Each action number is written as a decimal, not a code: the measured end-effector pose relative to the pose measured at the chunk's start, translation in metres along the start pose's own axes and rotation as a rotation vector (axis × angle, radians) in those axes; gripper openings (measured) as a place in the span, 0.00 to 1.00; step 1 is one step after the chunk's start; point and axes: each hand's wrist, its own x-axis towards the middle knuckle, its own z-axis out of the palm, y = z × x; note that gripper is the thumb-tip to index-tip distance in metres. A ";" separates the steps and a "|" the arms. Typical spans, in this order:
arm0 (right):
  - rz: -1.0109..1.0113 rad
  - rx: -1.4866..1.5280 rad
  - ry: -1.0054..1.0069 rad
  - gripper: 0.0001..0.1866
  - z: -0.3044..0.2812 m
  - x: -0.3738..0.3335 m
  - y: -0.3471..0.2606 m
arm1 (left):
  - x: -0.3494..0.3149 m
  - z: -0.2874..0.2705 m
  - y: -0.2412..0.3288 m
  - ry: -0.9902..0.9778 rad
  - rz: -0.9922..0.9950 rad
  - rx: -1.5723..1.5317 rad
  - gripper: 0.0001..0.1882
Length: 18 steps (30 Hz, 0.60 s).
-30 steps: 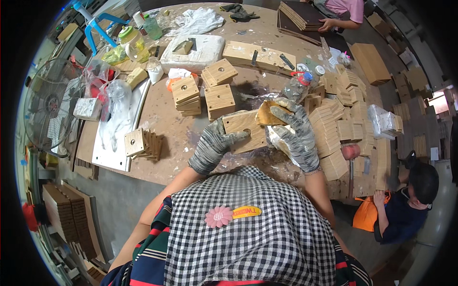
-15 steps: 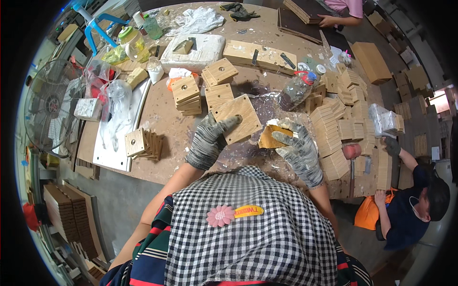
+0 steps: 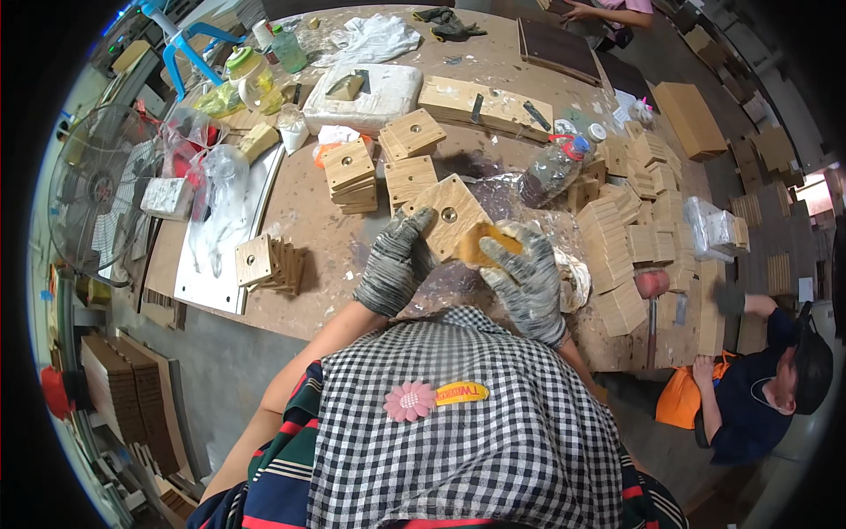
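My left hand (image 3: 395,266), in a grey striped work glove, grips a square wooden plate (image 3: 460,204) by its near left edge. The plate is tilted, with a hole in its middle and small holes near its corners. My right hand (image 3: 530,280), in a matching glove, pinches a folded yellow-brown piece of sandpaper (image 3: 476,244). That sandpaper lies against the plate's near right edge. Just beyond, similar plates stand in stacks (image 3: 350,172) and overlap one another (image 3: 410,176). A fanned group of plates (image 3: 264,263) sits farther left.
A plastic bottle (image 3: 548,176) lies beyond my right hand, left of many piled wooden blocks (image 3: 608,238). A red-headed mallet (image 3: 652,284) lies near the table's right edge. Boards (image 3: 485,104) lie at the back. A co-worker (image 3: 767,379) is at the right; another person (image 3: 617,13) stands at the far side.
My right hand has moved left, bringing the sandpaper against the plate's edge. The plate has turned, and my left thumb has shifted off its central hole. The far person's board has moved away.
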 end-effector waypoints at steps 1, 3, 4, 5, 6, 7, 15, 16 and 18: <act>0.002 0.017 0.041 0.21 -0.002 0.000 0.004 | -0.003 0.005 0.002 0.001 0.002 -0.001 0.19; 0.125 0.102 0.098 0.21 -0.001 0.000 0.010 | -0.009 0.016 0.006 0.020 0.019 0.015 0.21; 0.249 0.186 0.157 0.20 -0.001 0.000 0.012 | -0.008 0.016 0.006 0.019 0.019 0.014 0.21; 0.192 0.171 0.181 0.21 -0.004 0.004 0.012 | -0.005 0.015 0.007 -0.041 -0.003 -0.001 0.23; 0.192 0.169 0.181 0.21 -0.004 0.006 0.009 | -0.004 0.015 0.007 -0.102 -0.024 -0.015 0.24; 0.279 0.441 0.264 0.21 -0.005 0.008 0.004 | -0.002 0.012 0.006 -0.103 -0.025 -0.016 0.24; 0.166 0.145 0.097 0.22 -0.023 0.029 0.000 | -0.011 0.016 0.001 -0.142 -0.017 0.535 0.28; 0.160 0.266 0.100 0.22 -0.022 0.034 -0.007 | -0.011 0.014 0.003 -0.140 -0.013 0.532 0.28; 0.104 0.118 0.038 0.21 -0.024 0.040 -0.011 | -0.006 0.013 0.006 -0.195 0.100 1.355 0.31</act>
